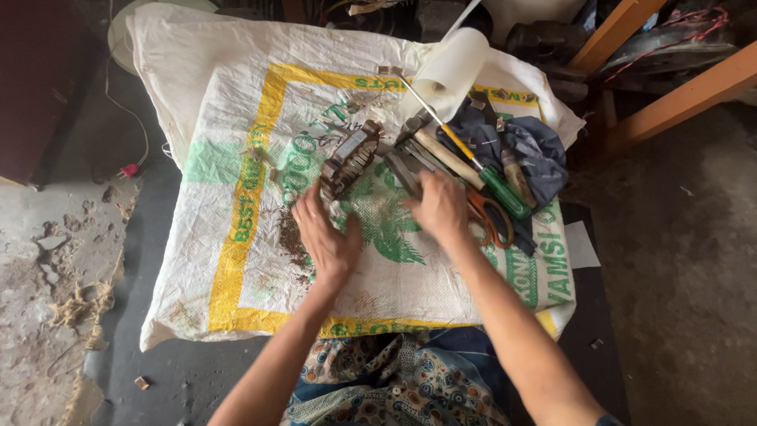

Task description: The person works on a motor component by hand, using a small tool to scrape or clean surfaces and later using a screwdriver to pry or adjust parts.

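Observation:
A dark, rusty ring-shaped metal core with slots stands tilted on a white woven sack with yellow and green print. My left hand rests flat on the sack just below the core, fingers apart, holding nothing. My right hand reaches over a pile of tools and touches the grey pliers beside the core. Whether the right hand grips anything I cannot see.
The tool pile holds a green-handled screwdriver, orange-handled scissors, a wooden-handled tool and a blue rag. A white paper roll lies at the sack's far edge. Dark debris lies near my left hand. Wooden beams stand at right.

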